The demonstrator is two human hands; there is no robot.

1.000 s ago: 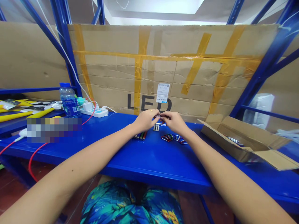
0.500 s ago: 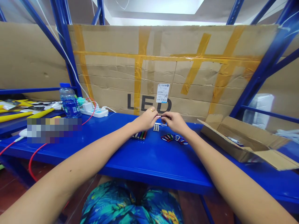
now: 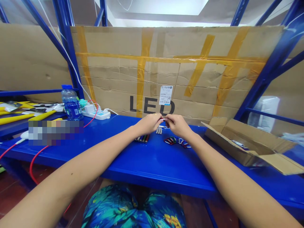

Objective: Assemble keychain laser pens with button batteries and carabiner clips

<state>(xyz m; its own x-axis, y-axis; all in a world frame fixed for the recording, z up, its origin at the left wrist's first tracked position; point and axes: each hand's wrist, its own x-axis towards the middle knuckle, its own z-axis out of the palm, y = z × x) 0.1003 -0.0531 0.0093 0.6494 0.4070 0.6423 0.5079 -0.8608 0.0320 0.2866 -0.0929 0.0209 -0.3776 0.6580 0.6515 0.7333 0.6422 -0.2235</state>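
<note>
A slim red tube with a silvery right end is held level above the back of the table. My left hand is closed around its left part, hiding most of it. The fingertips of my right hand pinch the silvery end. Just below the hands lie a silvery rod-like piece and a block of small silvery cells. Several coloured metal tubes lie side by side below my left wrist. Coloured carabiners form a curved row below my right hand.
An open cardboard box with metal pieces inside stands at the right. On the left are a bottle of blue liquid, a white power strip, a red cable and yellow-handled items. A large cardboard sheet stands behind the blue table.
My left hand has rolled slightly and lowered, its knuckles turned differently. The silvery end of the tube sits close to my right fingertips, where a dark part showed before.
</note>
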